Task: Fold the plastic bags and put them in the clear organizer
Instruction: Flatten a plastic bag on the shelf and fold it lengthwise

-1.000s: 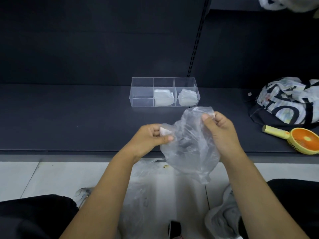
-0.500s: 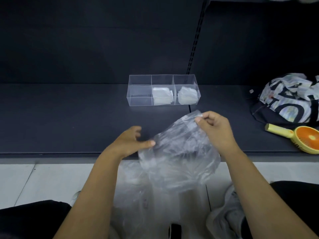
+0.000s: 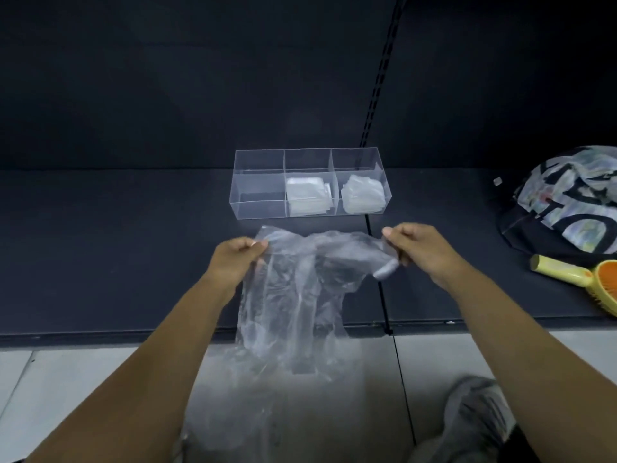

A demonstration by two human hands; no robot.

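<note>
Grips have drawn apart: the bag [image 3: 300, 295], bunched a second ago, now hangs spread between them over the shelf [image 3: 117, 245] edge, just before the organizer [image 3: 260, 208]. Left grip [image 3: 238, 259] and right grip [image 3: 417, 248] each pinch a top corner. Likely flattening; no fold yet. Its clear hem blurs into other plastic [image 3: 250, 412] on the floor [image 3: 66, 379] below.

The setting looked like a shop: a low, dark display shelf [image 3: 117, 262] ran above a pale tiled floor [image 3: 66, 379], backed by matching dark panels [image 3: 167, 78] and split by a slotted upright [image 3: 380, 78] of the sort seen on store racks. An organizer [image 3: 260, 208], a bag [image 3: 567, 208] and a fan [image 3: 561, 270] sat on it.
</note>
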